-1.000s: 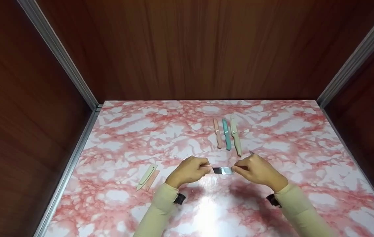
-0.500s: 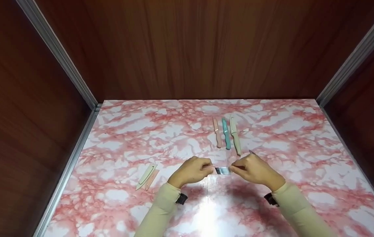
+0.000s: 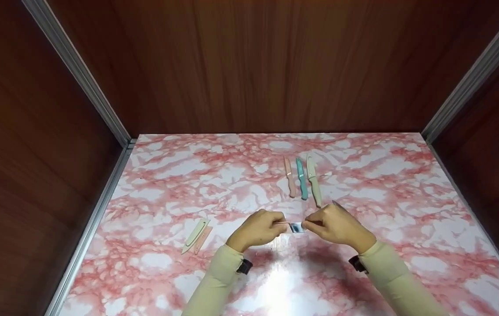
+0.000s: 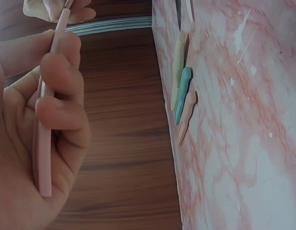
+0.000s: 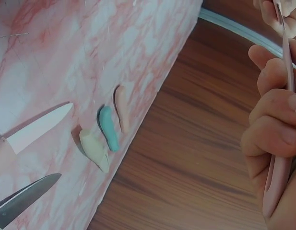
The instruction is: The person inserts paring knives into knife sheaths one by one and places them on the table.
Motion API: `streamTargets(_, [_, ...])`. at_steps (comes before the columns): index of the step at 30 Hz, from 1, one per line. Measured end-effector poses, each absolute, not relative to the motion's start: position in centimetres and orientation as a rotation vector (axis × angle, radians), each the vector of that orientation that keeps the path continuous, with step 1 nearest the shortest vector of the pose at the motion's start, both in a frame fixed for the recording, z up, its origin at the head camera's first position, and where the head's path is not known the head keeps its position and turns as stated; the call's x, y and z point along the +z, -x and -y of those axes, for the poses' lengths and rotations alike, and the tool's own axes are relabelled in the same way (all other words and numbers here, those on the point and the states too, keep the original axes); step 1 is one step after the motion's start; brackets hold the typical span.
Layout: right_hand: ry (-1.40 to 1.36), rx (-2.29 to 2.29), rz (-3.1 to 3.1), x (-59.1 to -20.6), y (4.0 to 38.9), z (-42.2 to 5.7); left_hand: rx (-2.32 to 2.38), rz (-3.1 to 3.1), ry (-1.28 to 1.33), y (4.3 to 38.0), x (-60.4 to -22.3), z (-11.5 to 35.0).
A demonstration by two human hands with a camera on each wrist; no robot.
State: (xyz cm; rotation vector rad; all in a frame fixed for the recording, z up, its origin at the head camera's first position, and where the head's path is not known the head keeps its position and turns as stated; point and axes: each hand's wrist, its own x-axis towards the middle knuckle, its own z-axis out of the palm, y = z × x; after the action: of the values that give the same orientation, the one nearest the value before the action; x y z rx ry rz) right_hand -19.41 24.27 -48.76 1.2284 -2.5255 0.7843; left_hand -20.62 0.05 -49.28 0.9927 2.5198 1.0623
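Head view: less blade (image 3: 297, 227) shows now; my left grip (image 3: 260, 228) clasps the sheath (image 4: 45, 148), my right grip (image 3: 335, 226) the handle (image 5: 280, 179), so the blade seems nearly covered.

Six knives (image 3: 301, 179), six sheaths (image 3: 196, 236), one left hand (image 3: 256, 229), one right hand (image 3: 341, 224).
Knives: three sheathed, comprising one pink knife (image 3: 290, 177), one teal knife (image 3: 301, 179) and one cream knife (image 3: 314, 182); two bare, comprising one white-bladed knife (image 5: 40, 127) and one dark-bladed knife (image 5: 28, 197); one held knife (image 3: 297, 227). Sheaths: three on the sheathed knives; two loose, comprising one cream sheath (image 3: 196, 236) and one pink sheath (image 3: 203, 240); one held sheath (image 4: 44, 153). Black wrist straps (image 3: 245, 266): two. Tabletop (image 3: 153, 276): one.
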Motion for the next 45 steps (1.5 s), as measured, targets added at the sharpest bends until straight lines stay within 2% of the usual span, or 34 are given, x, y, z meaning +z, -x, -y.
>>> streamTargets(45, [-1.237,0.807,2.559,-47.7,19.7,-23.6,1.099,-2.591,-1.050,20.7,-49.1,-0.6])
